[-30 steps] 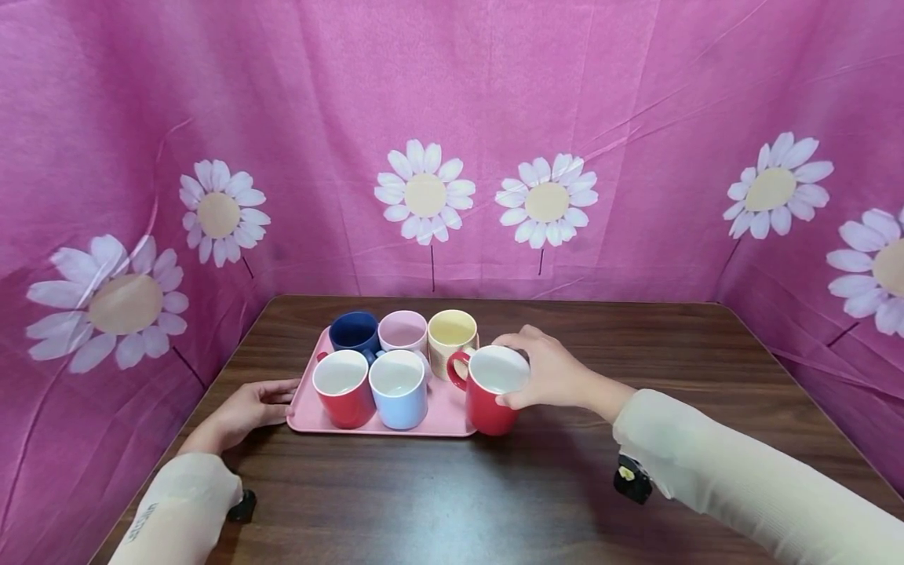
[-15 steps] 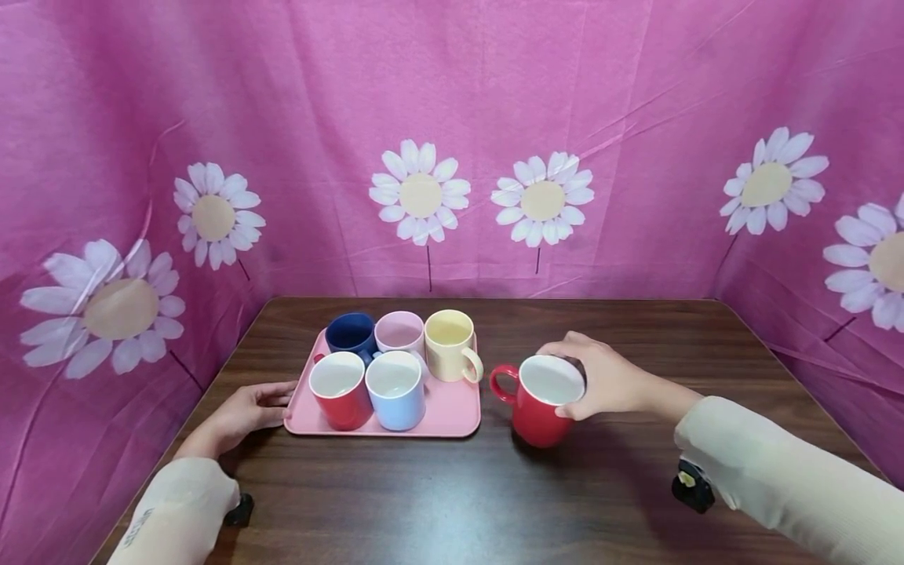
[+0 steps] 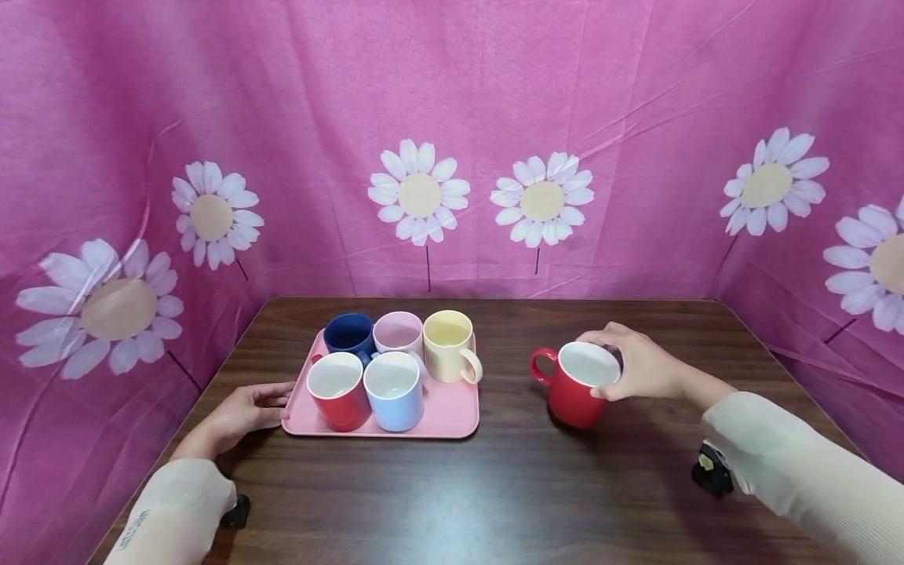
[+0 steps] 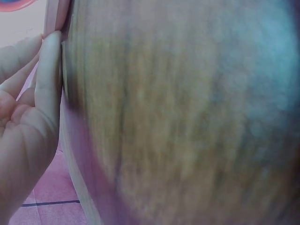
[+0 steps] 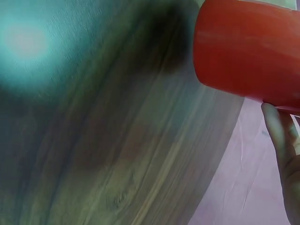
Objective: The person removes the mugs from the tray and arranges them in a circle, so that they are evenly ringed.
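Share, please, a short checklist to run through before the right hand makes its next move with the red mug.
1. Right hand grips the held red mug: ok.
2. Mug clear of the pink tray: ok, off to its right.
3. Left hand touching the tray's left edge: ok.
4. Yellow mug upright on the tray: ok.
5. Held mug's base fully on the wooden table: cannot tell.

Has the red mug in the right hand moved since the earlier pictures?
Yes. In the head view, against the table, the red mug has moved right, away from the pink tray.
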Tool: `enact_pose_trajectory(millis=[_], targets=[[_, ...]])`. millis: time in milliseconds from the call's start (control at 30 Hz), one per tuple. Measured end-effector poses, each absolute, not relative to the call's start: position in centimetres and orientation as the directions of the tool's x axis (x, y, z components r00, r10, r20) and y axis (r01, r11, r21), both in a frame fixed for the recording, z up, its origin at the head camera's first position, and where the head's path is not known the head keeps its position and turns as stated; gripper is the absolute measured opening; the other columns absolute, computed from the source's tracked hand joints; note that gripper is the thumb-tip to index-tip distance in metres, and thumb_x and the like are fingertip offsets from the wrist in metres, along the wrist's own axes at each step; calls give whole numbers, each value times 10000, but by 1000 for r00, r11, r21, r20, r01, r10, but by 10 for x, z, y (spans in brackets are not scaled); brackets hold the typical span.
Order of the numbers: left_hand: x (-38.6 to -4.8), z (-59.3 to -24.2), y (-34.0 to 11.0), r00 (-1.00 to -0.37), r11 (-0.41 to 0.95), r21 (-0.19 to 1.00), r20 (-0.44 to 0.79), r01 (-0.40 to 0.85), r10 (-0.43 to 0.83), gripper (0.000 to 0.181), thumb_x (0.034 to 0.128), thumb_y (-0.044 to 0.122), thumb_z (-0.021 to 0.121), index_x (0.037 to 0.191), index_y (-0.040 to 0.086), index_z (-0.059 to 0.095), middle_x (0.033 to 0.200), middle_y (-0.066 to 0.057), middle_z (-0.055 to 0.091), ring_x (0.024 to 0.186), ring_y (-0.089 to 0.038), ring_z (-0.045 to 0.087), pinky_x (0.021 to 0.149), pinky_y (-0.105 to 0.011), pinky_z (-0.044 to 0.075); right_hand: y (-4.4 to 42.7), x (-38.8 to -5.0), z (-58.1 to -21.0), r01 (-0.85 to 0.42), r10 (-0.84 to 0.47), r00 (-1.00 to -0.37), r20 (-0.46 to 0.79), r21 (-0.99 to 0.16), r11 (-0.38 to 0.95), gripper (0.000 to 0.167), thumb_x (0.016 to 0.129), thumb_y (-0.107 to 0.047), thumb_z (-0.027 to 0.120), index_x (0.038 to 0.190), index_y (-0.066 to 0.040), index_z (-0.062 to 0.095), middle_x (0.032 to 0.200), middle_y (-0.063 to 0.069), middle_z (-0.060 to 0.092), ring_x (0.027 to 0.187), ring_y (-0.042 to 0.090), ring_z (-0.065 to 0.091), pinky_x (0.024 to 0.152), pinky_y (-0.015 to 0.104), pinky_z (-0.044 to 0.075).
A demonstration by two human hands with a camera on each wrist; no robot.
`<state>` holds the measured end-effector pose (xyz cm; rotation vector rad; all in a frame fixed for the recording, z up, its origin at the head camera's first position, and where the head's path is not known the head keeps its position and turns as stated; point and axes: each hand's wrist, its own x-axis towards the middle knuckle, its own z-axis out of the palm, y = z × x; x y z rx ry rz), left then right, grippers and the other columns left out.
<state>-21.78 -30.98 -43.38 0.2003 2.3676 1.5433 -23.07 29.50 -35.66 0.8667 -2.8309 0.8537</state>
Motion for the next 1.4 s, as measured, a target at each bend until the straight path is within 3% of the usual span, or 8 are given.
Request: enact_pose_trajectory(millis=[400, 633, 767, 967, 1400], targets=[[-216, -433, -307, -949, 405, 913, -174, -55, 263, 617, 852, 7, 686, 1353, -173, 372, 1250, -345, 513, 984, -92, 606, 795, -237, 512, 308, -260, -358, -484, -424, -875, 233, -451, 750, 588, 601, -244, 864, 1133, -106, 656, 863, 44, 531, 779, 207, 497, 617, 341, 442], [-217, -434, -308, -952, 417, 906, -182, -66, 244, 623, 846, 26, 699, 1355, -156, 390, 1242, -327, 533, 1006, -155, 610, 793, -246, 515, 311, -275, -357, -405, -345, -914, 213, -438, 803, 603, 639, -283, 852, 1162, -70, 639, 872, 75, 518, 787, 237, 499, 615, 335, 445], [-219, -436, -308, -951, 400, 914, -177, -64, 253, 632, 843, 26, 701, 1353, -167, 381, 1241, -331, 531, 975, -107, 612, 785, -243, 516, 314, -283, -359, -377, -312, -925, 218, -419, 826, 629, 643, -303, 844, 1172, -39, 632, 863, 92, 518, 787, 253, 495, 612, 344, 437], [-218, -438, -309, -945, 347, 936, -164, -58, 284, 643, 846, -9, 680, 1353, -201, 334, 1245, -359, 506, 947, -47, 598, 781, -249, 519, 316, -293, -363, -354, -274, -931, 241, -411, 840, 642, 650, -322, 844, 1161, 1, 628, 890, 128, 548, 836, 270, 484, 650, 374, 419], [-218, -436, -309, -946, 342, 937, -167, -65, 278, 645, 845, -6, 682, 1353, -199, 334, 1243, -357, 510, 948, -54, 602, 786, -252, 519, 319, -305, -370, -291, -211, -952, 222, -436, 852, 617, 693, -313, 807, 1169, 24, 610, 899, 156, 607, 922, 306, 461, 705, 419, 409]])
